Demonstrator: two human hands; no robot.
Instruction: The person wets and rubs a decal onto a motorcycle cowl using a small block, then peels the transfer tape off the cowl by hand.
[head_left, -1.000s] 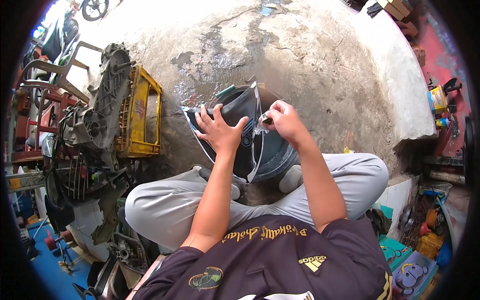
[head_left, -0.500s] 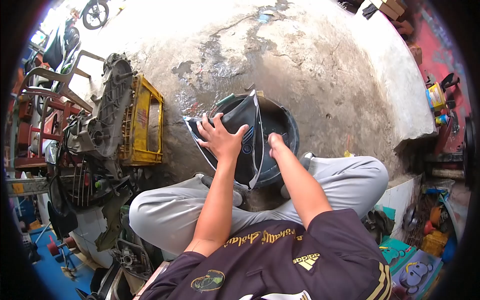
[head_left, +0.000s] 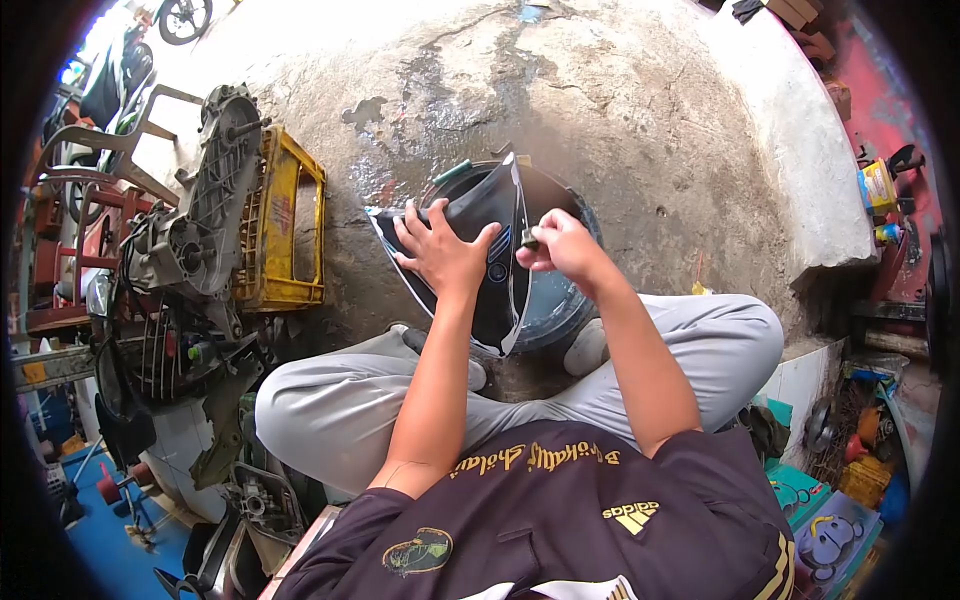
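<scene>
A glossy black, roughly triangular panel with pale edges and a small blue mark (head_left: 490,312) lies tilted across a round dark basin (head_left: 570,325) between my feet. My left hand (head_left: 442,248) rests on the panel with its fingers spread, pressing on its upper face. Just beyond the panel's right edge, above the basin, my right hand (head_left: 565,245) is closed, pinching a small dark piece (head_left: 529,239) whose kind I cannot make out. Liquid shows in the right part of the basin. The panel's underside is hidden.
On the left stands a yellow crate (head_left: 283,220) with a grey engine casing (head_left: 212,190) against it. A brown plastic chair (head_left: 120,145) is behind them. Wet concrete floor (head_left: 640,130) surrounds the basin, and a pale concrete ledge (head_left: 800,190) runs along the right.
My right hand has risen out of the basin toward the panel's right edge, and the small dark piece in its fingers now shows. My left hand stays spread on the panel.
</scene>
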